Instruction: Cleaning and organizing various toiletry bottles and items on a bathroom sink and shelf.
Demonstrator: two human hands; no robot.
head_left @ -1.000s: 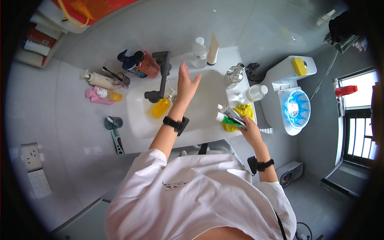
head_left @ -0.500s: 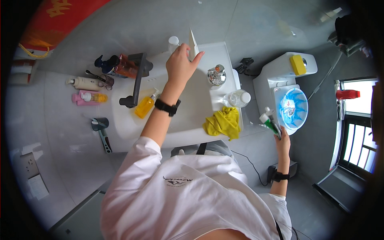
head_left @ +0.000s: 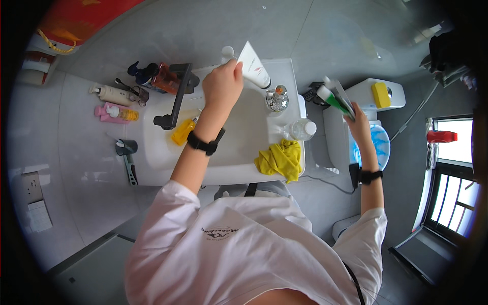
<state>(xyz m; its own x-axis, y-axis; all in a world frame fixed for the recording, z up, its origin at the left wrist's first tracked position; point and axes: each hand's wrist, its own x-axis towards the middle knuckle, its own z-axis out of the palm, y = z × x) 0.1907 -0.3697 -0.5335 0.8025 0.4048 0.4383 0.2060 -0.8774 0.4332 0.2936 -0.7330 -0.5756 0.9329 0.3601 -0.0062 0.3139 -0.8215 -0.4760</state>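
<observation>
White tube (head_left: 255, 67) was pinched along side by left hand (head_left: 222, 85); judged light, soft, best taken near firmer capped end. Green-and-white tube (head_left: 333, 98) was gripped by right hand (head_left: 360, 126).

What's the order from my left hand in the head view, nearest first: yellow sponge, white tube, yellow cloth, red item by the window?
1. White tube, in your left hand.
2. Yellow cloth, on the sink's right front corner.
3. Yellow sponge, on the toilet tank.
4. Red item, far right by the window.
</observation>
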